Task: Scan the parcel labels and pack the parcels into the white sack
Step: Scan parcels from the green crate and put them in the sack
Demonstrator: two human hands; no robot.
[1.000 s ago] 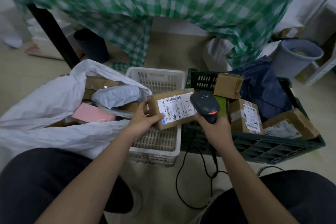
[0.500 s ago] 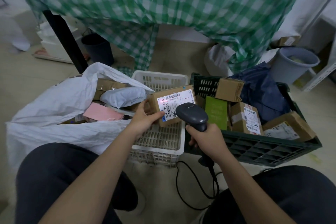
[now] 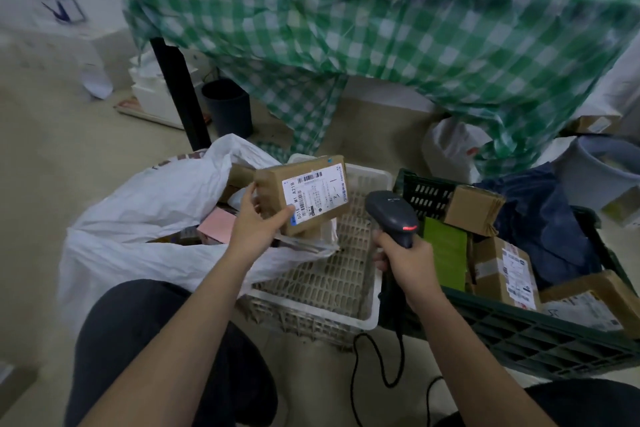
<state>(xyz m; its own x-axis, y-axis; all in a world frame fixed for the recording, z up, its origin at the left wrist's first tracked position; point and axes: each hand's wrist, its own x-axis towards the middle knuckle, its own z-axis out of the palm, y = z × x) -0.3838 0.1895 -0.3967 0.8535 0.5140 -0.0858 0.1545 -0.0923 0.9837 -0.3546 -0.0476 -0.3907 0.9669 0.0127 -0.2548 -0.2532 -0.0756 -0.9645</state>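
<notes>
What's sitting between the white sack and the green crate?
In the head view, a white slatted basket stands between the white sack and the green crate; it looks empty.

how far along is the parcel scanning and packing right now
Done: several parcels already lie in the white sack. In hand: the left hand holds a labelled box above the sack; the right hand grips the scanner. Left: boxes in the green crate.

Dim, flat indoor light; soft shadows; wide-angle bending at edges; motion blur toward corners.
</notes>
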